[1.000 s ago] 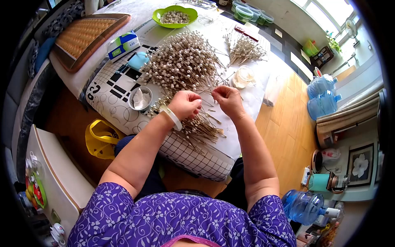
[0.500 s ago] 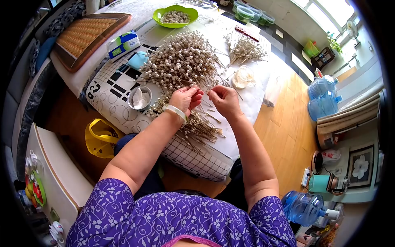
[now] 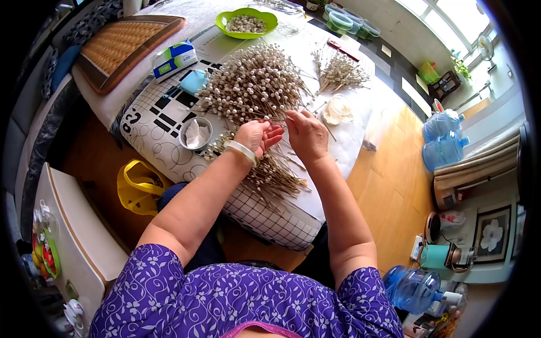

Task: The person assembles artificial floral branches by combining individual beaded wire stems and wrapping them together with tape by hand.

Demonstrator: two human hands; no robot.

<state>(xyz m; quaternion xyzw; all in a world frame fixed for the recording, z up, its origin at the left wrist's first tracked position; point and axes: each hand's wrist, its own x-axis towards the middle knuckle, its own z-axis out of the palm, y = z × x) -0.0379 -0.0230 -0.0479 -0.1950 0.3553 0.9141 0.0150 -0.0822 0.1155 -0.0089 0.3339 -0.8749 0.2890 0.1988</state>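
Observation:
My left hand (image 3: 258,138), with a pale bracelet on its wrist, pinches a thin stem between thumb and forefinger; the other fingers are loosely curled. Just to its right, my right hand (image 3: 307,136) has its fingertips pressed together by the stem's end; what they pinch is too small to make out. Beyond both hands lies a big heap of dry stems tipped with white beads (image 3: 251,84). A bundle of similar stems (image 3: 279,176) lies under and in front of my hands. A round container with cream-coloured contents (image 3: 337,109) stands right of my right hand.
A small bowl with white material (image 3: 195,133) stands left of the heap. Farther back are a green bowl of beads (image 3: 246,35), a tissue pack (image 3: 174,59), a blue cloth-like item (image 3: 194,82), a smaller stem bundle (image 3: 341,73) and a red-handled object (image 3: 342,49).
My right hand has turned and risen slightly, its fingertips now higher beside the left hand. The left hand's fingers have spread a little. The whole view has shifted slightly.

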